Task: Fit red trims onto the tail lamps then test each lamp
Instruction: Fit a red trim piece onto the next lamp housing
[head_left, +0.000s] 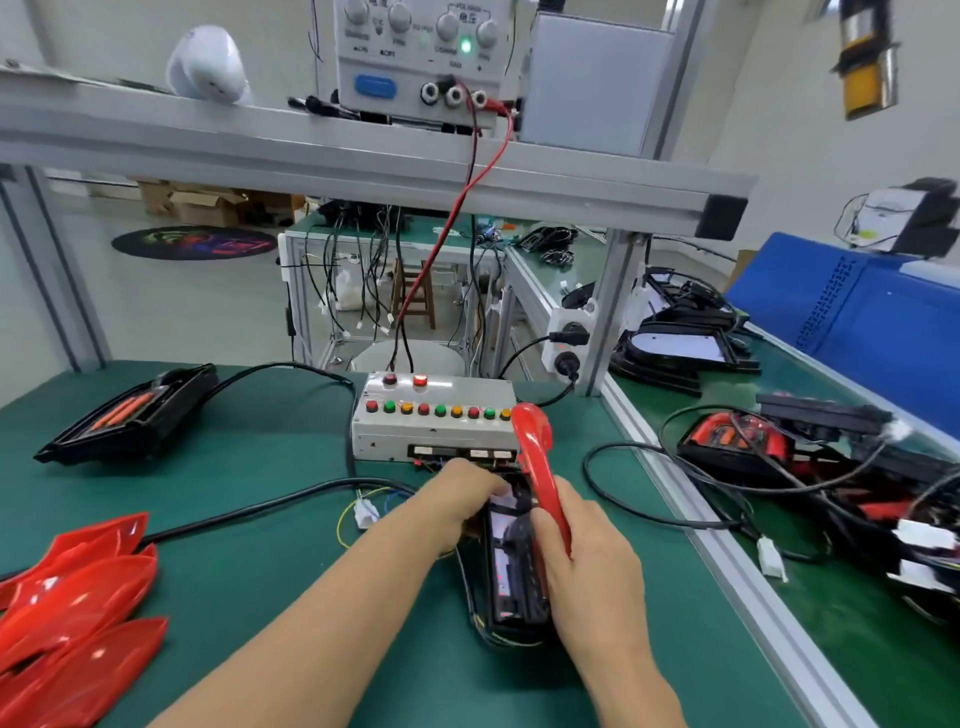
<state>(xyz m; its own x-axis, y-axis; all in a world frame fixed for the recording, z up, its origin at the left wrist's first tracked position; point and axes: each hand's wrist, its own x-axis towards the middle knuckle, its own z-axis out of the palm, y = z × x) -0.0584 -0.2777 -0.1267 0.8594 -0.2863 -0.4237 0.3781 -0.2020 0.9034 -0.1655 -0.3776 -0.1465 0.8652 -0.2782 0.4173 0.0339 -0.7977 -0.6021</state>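
Observation:
A black tail lamp (511, 566) lies lengthwise on the green mat in front of me, just below the test box (434, 415). My right hand (587, 561) grips a red trim (540, 467), held tilted along the lamp's right edge. My left hand (462, 499) holds the lamp's far end with curled fingers. A pile of red trims (72, 608) lies at the near left. Another black tail lamp (130, 415) sits at the far left of the mat.
The grey test box carries a row of coloured buttons, with a loose white connector (366, 514) in front of it. A power supply (421, 57) stands on the shelf above. On the right bench are several lamps and tangled cables (810, 467), and a blue bin (852, 306).

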